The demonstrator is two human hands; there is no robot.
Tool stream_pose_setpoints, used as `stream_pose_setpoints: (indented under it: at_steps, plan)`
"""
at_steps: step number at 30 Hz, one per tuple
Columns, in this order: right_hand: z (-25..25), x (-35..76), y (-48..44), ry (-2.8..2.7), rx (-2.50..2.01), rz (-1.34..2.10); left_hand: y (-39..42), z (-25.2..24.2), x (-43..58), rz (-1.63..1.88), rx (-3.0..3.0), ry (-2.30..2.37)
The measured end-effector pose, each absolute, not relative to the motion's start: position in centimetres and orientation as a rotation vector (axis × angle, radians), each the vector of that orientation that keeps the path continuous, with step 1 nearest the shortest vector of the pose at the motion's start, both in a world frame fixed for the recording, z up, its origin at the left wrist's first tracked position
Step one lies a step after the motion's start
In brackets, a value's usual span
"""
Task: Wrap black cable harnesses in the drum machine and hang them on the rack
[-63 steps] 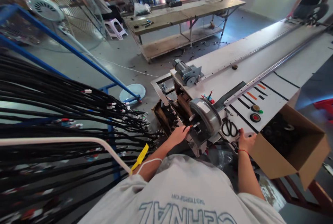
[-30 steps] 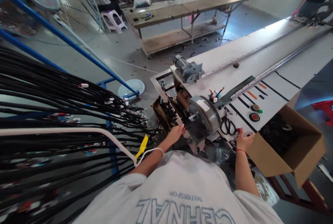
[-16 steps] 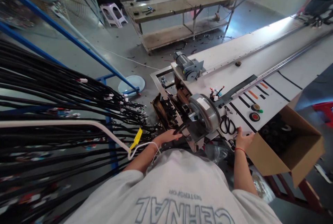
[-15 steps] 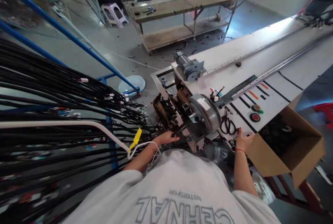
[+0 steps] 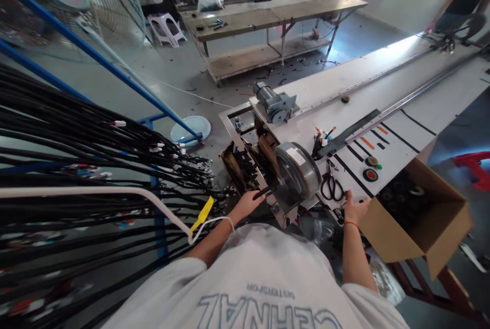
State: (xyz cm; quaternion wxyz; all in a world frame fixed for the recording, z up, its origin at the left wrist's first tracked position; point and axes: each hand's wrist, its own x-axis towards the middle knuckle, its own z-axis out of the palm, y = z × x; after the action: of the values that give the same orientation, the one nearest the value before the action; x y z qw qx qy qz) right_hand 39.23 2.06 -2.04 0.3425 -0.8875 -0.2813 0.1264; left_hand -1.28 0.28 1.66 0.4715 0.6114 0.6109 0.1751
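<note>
My left hand [image 5: 247,205] is closed around a black handle [image 5: 263,192] at the near side of a wheel-shaped machine [image 5: 300,168] on the table's end. The machine's round grey drum carries a white label. My right hand [image 5: 355,210], a red string at its wrist, rests at the table's near edge with thumb and fingers apart. Just left of it lie black-handled scissors [image 5: 332,187]. Beyond it are a tape roll with a red centre [image 5: 370,175] and a second small roll [image 5: 371,161].
An open cardboard box [image 5: 440,227] with dark rolls stands right of my right hand. Black cable bundles [image 5: 95,130] hang on a blue rack at left. A motor [image 5: 270,99] sits on the long white table [image 5: 329,86]. A person [image 5: 465,0] stands at its far end.
The view has shifted slightly. My left hand keeps its hold on the handle, which now points up to the right more plainly. My right hand stays at the table edge.
</note>
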Motion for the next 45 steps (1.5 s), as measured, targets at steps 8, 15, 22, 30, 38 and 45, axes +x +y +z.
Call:
stream_pose_setpoints:
  at_steps: [8,15,22,30,38,45]
  plan:
    - [-1.8,38.7,1.9,-0.741,-2.309,0.28,2.6,2.3,1.0,0.568,1.531,1.43]
    - [-2.0,38.5,1.9,-0.726,-2.329,0.264,2.8,1.6,1.9,0.554,1.506,1.419]
    - [-1.5,38.3,2.0,-0.7,-2.335,0.295,3.5,2.2,1.1,0.542,1.532,1.429]
    - [-1.7,38.5,2.0,-0.761,-2.335,0.268,2.8,2.7,1.6,0.571,1.512,1.352]
    - [-1.6,38.4,2.0,-0.738,-2.275,0.268,4.7,3.2,1.9,0.455,0.997,1.143]
    - [-2.6,38.9,1.9,-0.758,-2.26,0.224,2.8,0.1,-1.9,0.048,1.366,1.118]
